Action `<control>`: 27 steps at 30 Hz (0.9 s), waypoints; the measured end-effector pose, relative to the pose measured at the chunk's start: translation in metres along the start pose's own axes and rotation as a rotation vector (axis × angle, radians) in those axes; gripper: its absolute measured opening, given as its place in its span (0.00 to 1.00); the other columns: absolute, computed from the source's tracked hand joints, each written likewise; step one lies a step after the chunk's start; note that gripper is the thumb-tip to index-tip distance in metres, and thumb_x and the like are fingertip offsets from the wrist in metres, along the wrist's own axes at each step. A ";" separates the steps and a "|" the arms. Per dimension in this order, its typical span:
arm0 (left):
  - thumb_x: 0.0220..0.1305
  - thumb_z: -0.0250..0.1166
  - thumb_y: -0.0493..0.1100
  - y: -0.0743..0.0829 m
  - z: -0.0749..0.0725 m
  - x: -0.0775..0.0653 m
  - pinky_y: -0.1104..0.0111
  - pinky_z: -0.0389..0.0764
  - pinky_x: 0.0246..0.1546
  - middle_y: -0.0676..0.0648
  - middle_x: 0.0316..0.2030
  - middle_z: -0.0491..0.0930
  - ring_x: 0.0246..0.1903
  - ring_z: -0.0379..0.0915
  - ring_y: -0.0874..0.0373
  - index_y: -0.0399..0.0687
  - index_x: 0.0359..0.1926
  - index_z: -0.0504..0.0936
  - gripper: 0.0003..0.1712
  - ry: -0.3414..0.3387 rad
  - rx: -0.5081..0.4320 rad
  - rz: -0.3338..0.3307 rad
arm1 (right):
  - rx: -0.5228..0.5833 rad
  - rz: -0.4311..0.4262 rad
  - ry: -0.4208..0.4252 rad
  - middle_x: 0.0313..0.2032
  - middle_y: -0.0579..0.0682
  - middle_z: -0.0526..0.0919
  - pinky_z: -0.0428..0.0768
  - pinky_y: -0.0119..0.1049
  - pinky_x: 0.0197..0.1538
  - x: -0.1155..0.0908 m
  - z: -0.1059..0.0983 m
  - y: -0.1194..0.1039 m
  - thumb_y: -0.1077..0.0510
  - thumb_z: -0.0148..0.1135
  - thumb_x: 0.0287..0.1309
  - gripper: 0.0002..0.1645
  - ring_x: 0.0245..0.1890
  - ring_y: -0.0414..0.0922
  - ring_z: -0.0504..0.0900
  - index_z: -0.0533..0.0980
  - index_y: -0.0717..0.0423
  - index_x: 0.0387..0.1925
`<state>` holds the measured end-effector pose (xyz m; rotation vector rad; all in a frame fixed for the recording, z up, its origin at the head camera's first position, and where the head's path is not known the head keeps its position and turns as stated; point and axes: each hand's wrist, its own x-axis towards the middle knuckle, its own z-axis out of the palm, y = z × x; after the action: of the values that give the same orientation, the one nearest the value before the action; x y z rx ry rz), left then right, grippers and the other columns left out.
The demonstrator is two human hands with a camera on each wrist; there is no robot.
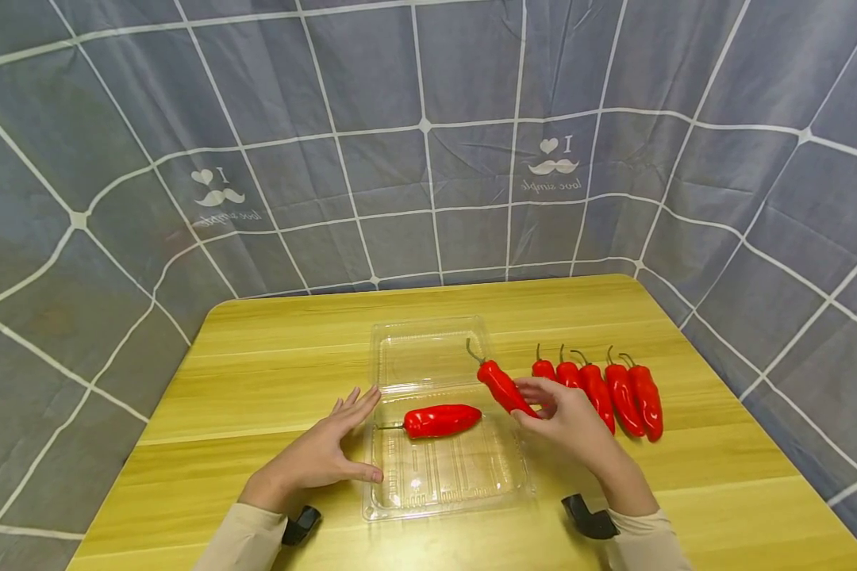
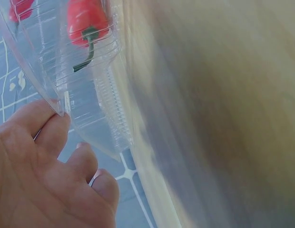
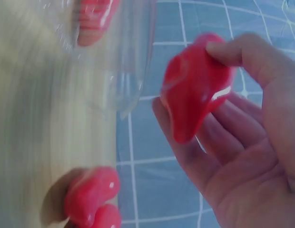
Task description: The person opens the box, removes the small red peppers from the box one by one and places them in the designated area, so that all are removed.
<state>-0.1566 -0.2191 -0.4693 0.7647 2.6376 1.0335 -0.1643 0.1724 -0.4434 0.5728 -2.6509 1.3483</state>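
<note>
A clear plastic clamshell box (image 1: 443, 484) lies with its lid (image 1: 424, 353) folded back on the far side. Across the box lies one red pepper (image 1: 443, 421), its green stem pointing left. My right hand (image 1: 571, 424) pinches a second red pepper (image 1: 501, 385) between thumb and fingers, over the right side of the box and tilted, stem up and away. In the right wrist view, this held pepper (image 3: 197, 85) shows its tip towards the camera. My left hand (image 1: 321, 452) is spread at the left edge of the box, fingertips right at the rim, holding nothing.
Several more red peppers (image 1: 643, 396) lie side by side at the right, partly behind my right hand. The wooden table (image 1: 278, 357) has a grey checked curtain (image 1: 378, 174) around its back and sides. Black wrist straps (image 1: 589, 519) sit by both sleeves.
</note>
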 end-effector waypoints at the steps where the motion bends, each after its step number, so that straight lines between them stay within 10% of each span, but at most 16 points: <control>1: 0.49 0.79 0.63 0.000 0.000 0.000 0.37 0.38 0.70 0.47 0.79 0.45 0.76 0.32 0.38 0.49 0.80 0.50 0.67 0.000 -0.001 -0.001 | -0.017 0.020 0.033 0.45 0.59 0.87 0.87 0.42 0.41 0.000 -0.002 0.002 0.67 0.75 0.52 0.25 0.44 0.54 0.87 0.80 0.66 0.53; 15: 0.48 0.78 0.63 0.000 0.000 0.000 0.37 0.38 0.71 0.47 0.79 0.45 0.76 0.32 0.38 0.51 0.81 0.49 0.68 0.000 0.002 -0.004 | -0.127 0.414 0.263 0.51 0.66 0.84 0.82 0.52 0.52 -0.017 -0.038 0.029 0.55 0.70 0.63 0.28 0.52 0.62 0.83 0.76 0.67 0.59; 27: 0.49 0.78 0.63 0.000 0.000 0.001 0.37 0.39 0.70 0.46 0.79 0.45 0.76 0.32 0.38 0.51 0.81 0.49 0.67 0.001 0.003 -0.006 | -0.252 0.524 0.305 0.48 0.73 0.81 0.81 0.57 0.51 -0.030 -0.055 0.047 0.58 0.65 0.64 0.27 0.49 0.67 0.81 0.74 0.75 0.57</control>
<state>-0.1570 -0.2187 -0.4689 0.7573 2.6414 1.0283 -0.1585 0.2494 -0.4541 -0.3556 -2.7369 1.0549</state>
